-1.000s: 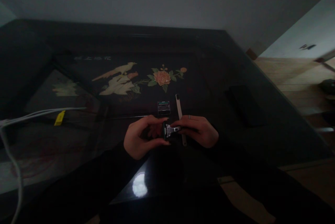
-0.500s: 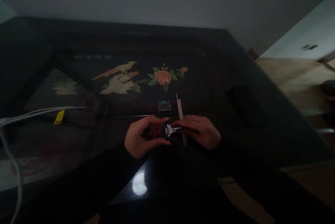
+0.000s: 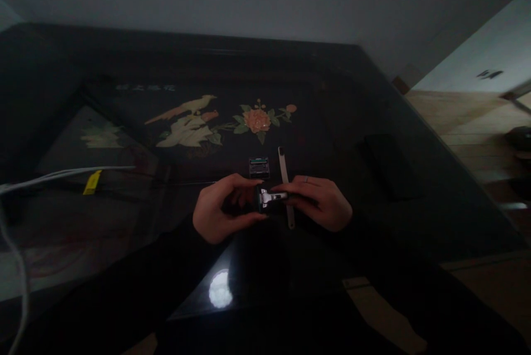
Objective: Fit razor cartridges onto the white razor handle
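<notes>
My left hand [image 3: 222,208] pinches the wide dark head of a razor [image 3: 271,197] between thumb and forefinger at its two ends. My right hand [image 3: 319,200] grips the same razor near its silver neck, fingertips pressed together; most of the handle is hidden by the fingers. Just beyond, on the dark table, lies a small clear case [image 3: 259,167] with a green-striped blade cartridge in it. A slim pale stick [image 3: 284,166] with a dark tip lies on the table, passing under my right fingers.
The glossy table [image 3: 332,123] bears a picture of birds and flowers. On the right lies a flat black object [image 3: 390,167], too dark to make out. White cables [image 3: 62,172] with a yellow tag [image 3: 92,183] run in from the left. A wall stands behind.
Both hands and the razor have risen slightly in view, and the razor's neck looks more level. My grip stays much the same. The whole view has shifted a little.
</notes>
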`<state>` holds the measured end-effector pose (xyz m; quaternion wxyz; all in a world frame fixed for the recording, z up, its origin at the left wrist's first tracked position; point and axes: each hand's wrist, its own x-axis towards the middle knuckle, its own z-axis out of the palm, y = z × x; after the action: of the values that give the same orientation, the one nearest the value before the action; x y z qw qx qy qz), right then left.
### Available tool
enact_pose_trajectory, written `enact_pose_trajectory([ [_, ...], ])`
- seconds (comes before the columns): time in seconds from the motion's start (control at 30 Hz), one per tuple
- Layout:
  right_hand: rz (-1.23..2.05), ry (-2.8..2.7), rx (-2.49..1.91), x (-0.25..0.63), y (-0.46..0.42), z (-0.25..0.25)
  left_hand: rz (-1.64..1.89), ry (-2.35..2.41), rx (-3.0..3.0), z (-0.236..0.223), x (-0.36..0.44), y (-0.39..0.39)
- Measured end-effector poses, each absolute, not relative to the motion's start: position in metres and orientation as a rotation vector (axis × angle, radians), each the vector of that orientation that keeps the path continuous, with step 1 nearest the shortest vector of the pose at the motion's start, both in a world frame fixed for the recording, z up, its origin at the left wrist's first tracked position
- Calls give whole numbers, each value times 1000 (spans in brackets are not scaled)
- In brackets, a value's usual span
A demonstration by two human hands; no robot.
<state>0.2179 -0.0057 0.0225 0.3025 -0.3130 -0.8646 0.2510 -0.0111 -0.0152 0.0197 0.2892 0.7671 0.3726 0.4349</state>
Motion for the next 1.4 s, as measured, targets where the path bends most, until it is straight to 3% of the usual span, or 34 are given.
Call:
enact_pose_trajectory([
  [0.33,797,-2198,-810,211,-11,25,1271,864,1534,14,-2,-18],
  [0.63,582,-2377,-880,222,-1,25,1058,1093,1855,18,-7,-13],
  [0.97,824,-2264,-834,213,-8,29,1152,886,1433,19,-2,-21],
  [1.4,528,-2244,-880,214,-7,21,1134,921,1568,19,-2,-20],
])
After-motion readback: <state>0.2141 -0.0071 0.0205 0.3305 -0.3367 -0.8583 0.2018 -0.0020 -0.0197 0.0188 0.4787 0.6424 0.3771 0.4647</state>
